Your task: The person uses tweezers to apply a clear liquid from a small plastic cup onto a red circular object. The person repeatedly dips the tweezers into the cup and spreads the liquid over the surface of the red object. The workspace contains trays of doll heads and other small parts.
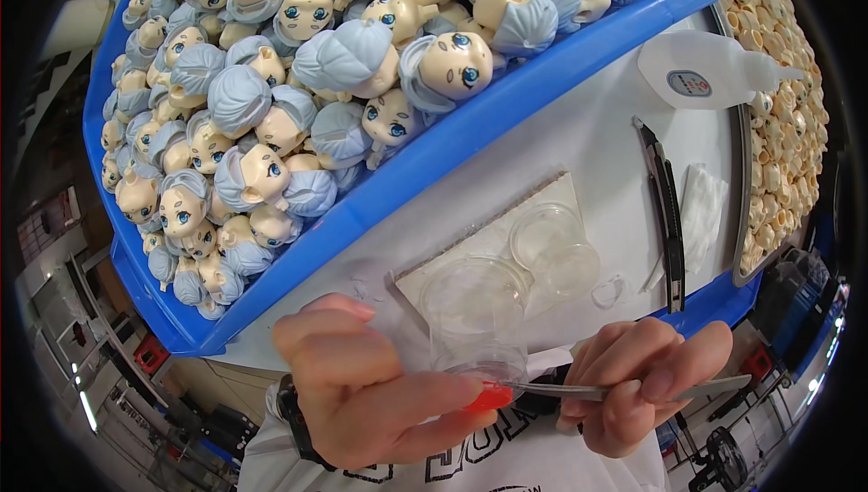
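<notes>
Low in the head view, my left hand [362, 374] is closed, with a small shiny red piece [490, 395] at its thumb and fingertips; what the piece is I cannot tell. My right hand [633, 382] grips slim metal tweezers [579, 392], their tip touching or just beside the red piece. Beyond the hands, a pale square board [579, 207] carries a clear plastic cup [475, 298] and smaller clear round dishes [553, 248]. The near cup partly hides behind my left fingertips.
A blue bin [506, 121] full of doll heads [271, 175] with pale blue hair fills the upper left. To the right lie a black utility knife [667, 216], a white wipe [703, 212] and a white squeeze bottle [696, 71]. A metal tray [743, 193] holds many beige parts [778, 130].
</notes>
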Motion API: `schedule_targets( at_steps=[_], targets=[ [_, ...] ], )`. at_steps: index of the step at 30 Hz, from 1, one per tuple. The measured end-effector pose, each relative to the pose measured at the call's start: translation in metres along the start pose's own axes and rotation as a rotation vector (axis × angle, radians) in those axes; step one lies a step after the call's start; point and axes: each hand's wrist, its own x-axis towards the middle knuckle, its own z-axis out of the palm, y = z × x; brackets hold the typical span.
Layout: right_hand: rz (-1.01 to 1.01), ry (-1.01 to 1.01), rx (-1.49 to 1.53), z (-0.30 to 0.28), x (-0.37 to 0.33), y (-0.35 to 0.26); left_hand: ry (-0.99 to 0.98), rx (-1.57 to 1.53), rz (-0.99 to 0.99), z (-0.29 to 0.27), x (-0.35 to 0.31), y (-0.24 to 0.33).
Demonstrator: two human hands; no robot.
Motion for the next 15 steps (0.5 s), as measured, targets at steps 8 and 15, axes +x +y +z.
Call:
schedule_targets(
  at_steps=[8,15],
  targets=[
    [-0.015,-0.050,0.044,-0.0011,0.0004,0.0015,-0.007,-0.076,-0.030,0.0006,0.0005,-0.0013],
    [-0.004,-0.020,0.026,-0.0031,-0.0076,-0.0022,-0.031,-0.097,-0.062,-0.0023,0.0022,0.0004]
  ],
)
